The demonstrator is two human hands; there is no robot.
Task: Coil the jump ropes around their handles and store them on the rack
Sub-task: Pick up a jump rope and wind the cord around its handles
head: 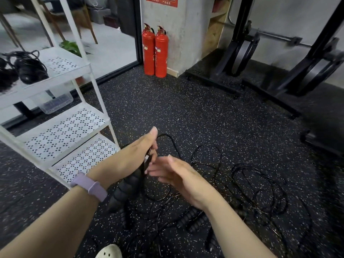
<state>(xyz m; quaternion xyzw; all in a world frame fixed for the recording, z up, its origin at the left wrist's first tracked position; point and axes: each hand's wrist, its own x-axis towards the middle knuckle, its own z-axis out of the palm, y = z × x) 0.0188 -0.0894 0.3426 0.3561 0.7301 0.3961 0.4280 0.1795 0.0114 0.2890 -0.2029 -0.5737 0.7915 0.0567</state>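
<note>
As observed from the head camera, findings ran from the nearest items outward.

Foot: a pale perforated shoe showed at the bottom edge, cut off by the frame.

Loose ropes: uncoiled jump ropes lay tangled on the speckled floor, with ribbed black handles among them. How many ropes lay there could not be counted.

Left hand: the left hand, a lilac wristband at its wrist, gripped a pair of ribbed handles held together, butt ends pointing down. Its fingers were hidden behind the palm.

Right hand: the right hand was wide, fingers straight, holding nothing, just beside the handle tops. It was blurred.

Cord: a black cord looped out from the gripped handles and fell to the floor.

Step in hand: judged to be the winding of this rope. Advice: keep both handles clamped parallel, take up the cord near the handles, and lay turns tight and side by side, drawing slack clear of the tangle first.

Rack: the white rack stood to the left, near the hands. Coiled ropes sat on its upper shelf, partly cut off at the left edge.

Background: two red fire extinguishers stood against the wall.
</note>
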